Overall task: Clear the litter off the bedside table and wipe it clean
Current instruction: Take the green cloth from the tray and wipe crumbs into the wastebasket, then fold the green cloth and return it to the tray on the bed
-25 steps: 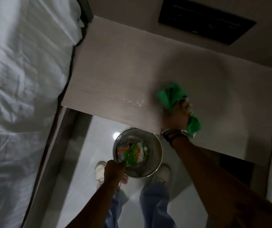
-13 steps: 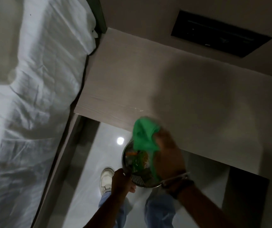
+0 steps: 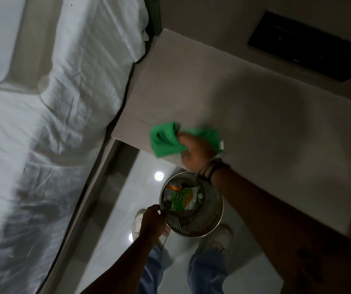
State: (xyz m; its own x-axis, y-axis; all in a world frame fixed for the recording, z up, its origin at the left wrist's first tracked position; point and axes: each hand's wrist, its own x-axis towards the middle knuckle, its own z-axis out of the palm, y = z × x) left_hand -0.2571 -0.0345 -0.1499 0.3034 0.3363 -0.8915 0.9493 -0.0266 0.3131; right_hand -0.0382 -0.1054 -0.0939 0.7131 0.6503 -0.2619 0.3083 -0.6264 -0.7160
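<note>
The pale wood bedside table fills the middle and right of the head view. My right hand is shut on a bunched green cloth and presses it on the table's near left edge. Below that edge my left hand grips the rim of a round metal bin, held just under the tabletop. Inside the bin lies litter, with a green and orange wrapper on top.
A bed with a rumpled white sheet runs along the left, close against the table. A dark rectangular panel sits on the wall behind. Glossy floor, my white shoes and blue trouser legs show below.
My right hand swept the cloth from mid-table over the front edge above the bin, then back onto the table near its left corner. The bin stayed under the edge.
</note>
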